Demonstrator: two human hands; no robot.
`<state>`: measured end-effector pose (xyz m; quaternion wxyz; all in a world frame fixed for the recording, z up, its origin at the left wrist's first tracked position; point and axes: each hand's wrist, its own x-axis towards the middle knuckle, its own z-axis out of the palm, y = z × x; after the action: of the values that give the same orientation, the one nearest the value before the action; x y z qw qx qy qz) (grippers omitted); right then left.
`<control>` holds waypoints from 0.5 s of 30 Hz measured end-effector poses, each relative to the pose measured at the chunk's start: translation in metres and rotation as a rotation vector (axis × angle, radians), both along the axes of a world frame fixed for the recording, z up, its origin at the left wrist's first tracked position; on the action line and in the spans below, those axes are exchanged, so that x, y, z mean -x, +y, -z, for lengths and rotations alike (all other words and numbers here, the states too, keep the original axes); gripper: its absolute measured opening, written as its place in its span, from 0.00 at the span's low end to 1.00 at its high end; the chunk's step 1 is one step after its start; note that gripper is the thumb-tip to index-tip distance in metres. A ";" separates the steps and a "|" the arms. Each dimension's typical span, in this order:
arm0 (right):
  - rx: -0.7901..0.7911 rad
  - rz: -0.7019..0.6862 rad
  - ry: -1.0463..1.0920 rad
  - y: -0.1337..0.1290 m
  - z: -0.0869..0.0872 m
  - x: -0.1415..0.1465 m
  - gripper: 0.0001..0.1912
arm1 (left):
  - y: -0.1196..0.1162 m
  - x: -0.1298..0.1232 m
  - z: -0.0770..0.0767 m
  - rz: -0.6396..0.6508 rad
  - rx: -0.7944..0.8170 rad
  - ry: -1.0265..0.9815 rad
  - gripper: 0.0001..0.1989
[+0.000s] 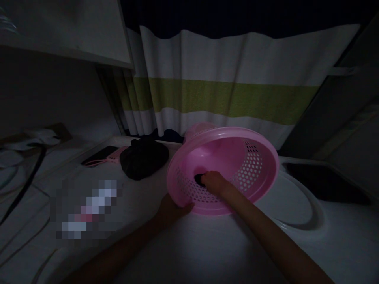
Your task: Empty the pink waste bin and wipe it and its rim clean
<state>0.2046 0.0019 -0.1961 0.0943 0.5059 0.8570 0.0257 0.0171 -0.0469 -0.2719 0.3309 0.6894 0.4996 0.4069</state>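
Note:
A pink plastic basket [219, 138] with perforated walls lies tipped on the white surface, its wide mouth facing me. My left hand [173, 211] grips the lower left of its rim, thumb over the edge. Deep inside the mouth is my right hand [214, 183], closed on a small black thing [199, 179]. Most of that black thing is hidden by the fingers, so its kind cannot be made out. A black bundle [144, 157], perhaps a plastic bag, sits left of the basket, apart from both hands.
A striped curtain [207, 96] hangs behind the basket. Plugs and a black cable [32, 169] are at the left. A pink item with a strap [115, 156] lies by a dark flat object [100, 154]. Right of the basket is a round white rim [315, 221].

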 end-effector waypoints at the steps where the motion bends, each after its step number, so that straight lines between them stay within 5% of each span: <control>1: -0.002 0.002 -0.005 0.000 -0.001 0.002 0.15 | 0.000 0.000 0.000 -0.002 -0.002 0.006 0.28; 15: -0.014 0.032 0.012 0.048 0.006 -0.002 0.14 | -0.004 0.000 -0.001 -0.099 -0.140 0.067 0.19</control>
<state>0.2068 0.0495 -0.2026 0.0860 0.5203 0.8492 0.0271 0.0175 -0.0507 -0.2709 0.2444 0.6986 0.5144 0.4332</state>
